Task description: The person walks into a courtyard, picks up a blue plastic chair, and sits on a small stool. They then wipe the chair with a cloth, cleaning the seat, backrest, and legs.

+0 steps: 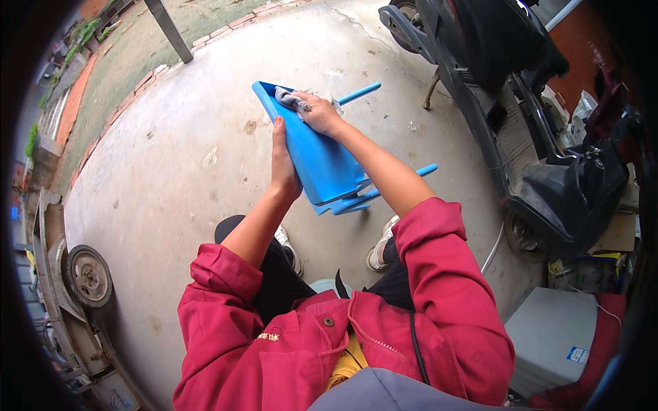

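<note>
A small blue plastic seat with rod-like legs is held tilted above the concrete floor. My left hand grips its left edge, the thumb lying along the side. In my right hand is a crumpled grey cloth, pressed against the seat's upper part. One blue leg sticks out to the right beyond my right hand. Another leg shows past my right forearm. Part of the seat's right side is hidden behind that forearm.
A dark scooter stands on its stand to the right. Below it sits a grey box. A cart with a wheel is at the left. A metal post rises beside the brick edging.
</note>
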Demonstrator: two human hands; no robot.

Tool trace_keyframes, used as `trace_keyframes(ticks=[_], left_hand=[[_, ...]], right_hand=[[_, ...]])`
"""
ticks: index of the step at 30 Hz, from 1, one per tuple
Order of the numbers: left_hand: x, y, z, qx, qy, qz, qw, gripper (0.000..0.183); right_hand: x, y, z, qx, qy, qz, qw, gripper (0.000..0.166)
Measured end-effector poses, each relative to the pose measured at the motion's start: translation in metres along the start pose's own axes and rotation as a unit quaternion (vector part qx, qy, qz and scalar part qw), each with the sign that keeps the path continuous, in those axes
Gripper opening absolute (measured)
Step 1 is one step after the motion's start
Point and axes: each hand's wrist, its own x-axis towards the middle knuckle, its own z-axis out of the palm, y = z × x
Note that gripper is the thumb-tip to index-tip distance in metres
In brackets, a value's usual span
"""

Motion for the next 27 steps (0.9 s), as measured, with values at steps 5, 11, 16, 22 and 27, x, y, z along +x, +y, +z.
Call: trace_keyframes(ticks=[5, 11, 16, 22, 27], left_hand=[[0.01, -0.003, -0.008, 0.161, 0.086, 0.184, 0.966, 0.066], [0.015, 0.009, -0.001, 0.473, 0.056, 0.472, 0.742, 0.042], [0.027, 0.011, 0.0, 0.468, -0.013, 0.488, 0.737, 0.058], [0.034, 0.01, 0.002, 0.561, -0.07, 0.486, 0.666, 0.052], [0.019, 0.037, 0.0, 0.595, -0.203, 0.361, 0.689, 0.081]], right_hand=[[-0.043, 0.04, -0.002, -0.083, 0.081, -0.039, 0.993, 0.037], [-0.151, -0.026, -0.009, 0.075, 0.086, 0.012, 0.993, 0.033], [-0.156, -0.023, -0.02, -0.038, 0.077, -0.116, 0.99, 0.038], [-0.107, 0.058, -0.044, -0.181, 0.138, 0.023, 0.973, 0.039], [-0.094, 0.06, -0.039, -0.17, 0.198, 0.078, 0.962, 0.036]])
